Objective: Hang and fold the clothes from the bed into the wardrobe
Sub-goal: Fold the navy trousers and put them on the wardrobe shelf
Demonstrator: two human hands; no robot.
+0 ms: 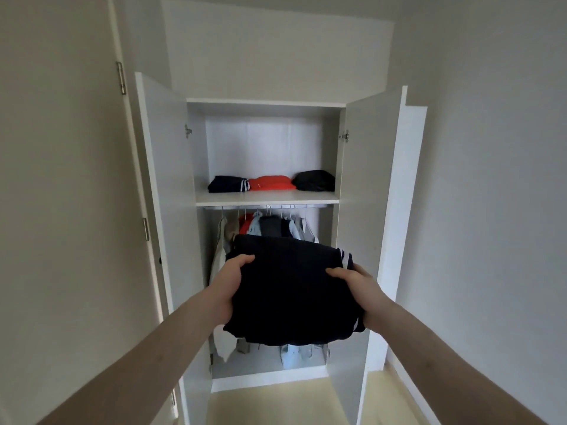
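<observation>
Fabric, soft and light, sags at the edges: the folded navy garment (288,289) is held in front of the open wardrobe (368,185), below its shelf (267,197), left hand (233,280) and right hand (359,286) each gripping a side with thumbs on top. Supporting it from underneath should keep the fold. No readable labels.

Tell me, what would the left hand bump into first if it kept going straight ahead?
Probably the hanging clothes under the shelf; the left hand points there, though depth is unclear.
</observation>
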